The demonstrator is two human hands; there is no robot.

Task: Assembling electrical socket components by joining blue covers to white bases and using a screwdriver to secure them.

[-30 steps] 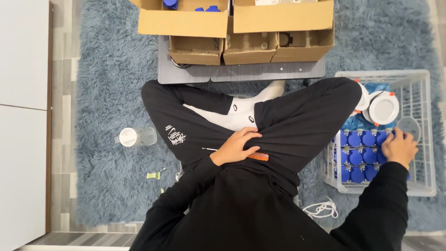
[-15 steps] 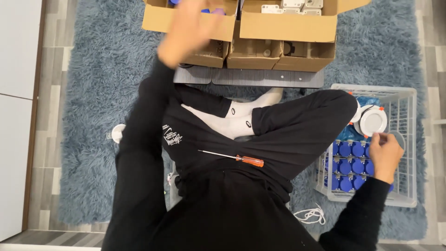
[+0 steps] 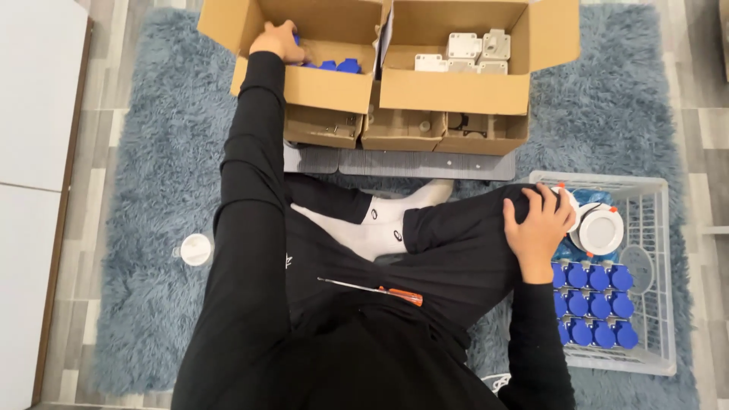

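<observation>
Cardboard box [image 3: 326,83], the left one of two open cartons, is sitting at about eleven o'clock on the shaggy blue-grey rug [image 3: 152,228], and the left hand [image 3: 277,42] is reaching into it at its near-left corner. The fingers are dipping below the box wall beside the blue caps [image 3: 338,66] lying inside; whether they are gripping one cannot be told.

At twelve to one o'clock the second cardboard box [image 3: 456,91] is standing just beside the first, holding white plastic housings [image 3: 471,53]. Three smaller open cartons [image 3: 402,129] are lining up just in front of both boxes, resting on a grey ribbed board [image 3: 425,163].

At three to four o'clock a white wire basket [image 3: 661,304] is holding rows of blue-capped parts [image 3: 592,304] and a round white fitting [image 3: 600,228].

The right hand [image 3: 539,224] is resting flat on the person's right knee, fingers spread and holding nothing, just beside the basket's near rim.

An orange-handled screwdriver [image 3: 380,290] is lying across the lap at about six o'clock, touched by neither hand.

At nine o'clock a small white round lid [image 3: 196,249] is lying on the rug, well apart from both hands.
</observation>
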